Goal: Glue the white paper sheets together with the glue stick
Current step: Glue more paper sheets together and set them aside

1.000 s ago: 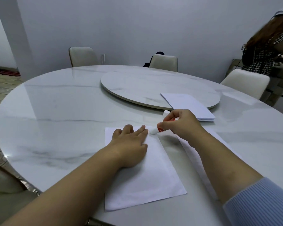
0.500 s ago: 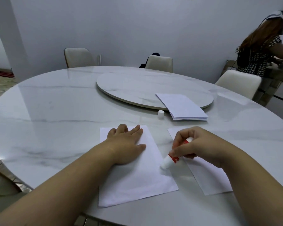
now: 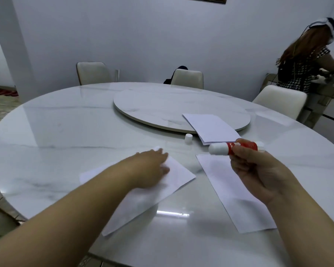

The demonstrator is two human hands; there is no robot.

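A white paper sheet [image 3: 173, 176] lies turned at an angle on the marble table, and my left hand [image 3: 150, 170] rests flat on its far part, fingers blurred. A second white sheet [image 3: 231, 193] lies to the right, lengthwise towards me. My right hand [image 3: 258, 170] is raised above that sheet and grips a red-and-white glue stick [image 3: 231, 148] held sideways, its white end pointing left. The stick's white cap [image 3: 188, 138] stands alone on the table further back.
A stack of white paper [image 3: 210, 128] overlaps the edge of the round turntable [image 3: 162, 105]. Cream chairs [image 3: 93, 74] ring the far side of the table [image 3: 46, 132]. A person [image 3: 306, 60] stands at a counter at the far right.
My right hand lifted the glue stick off the left sheet's edge and moved right and up. My left hand swivelled the left sheet, which now lies at an angle.
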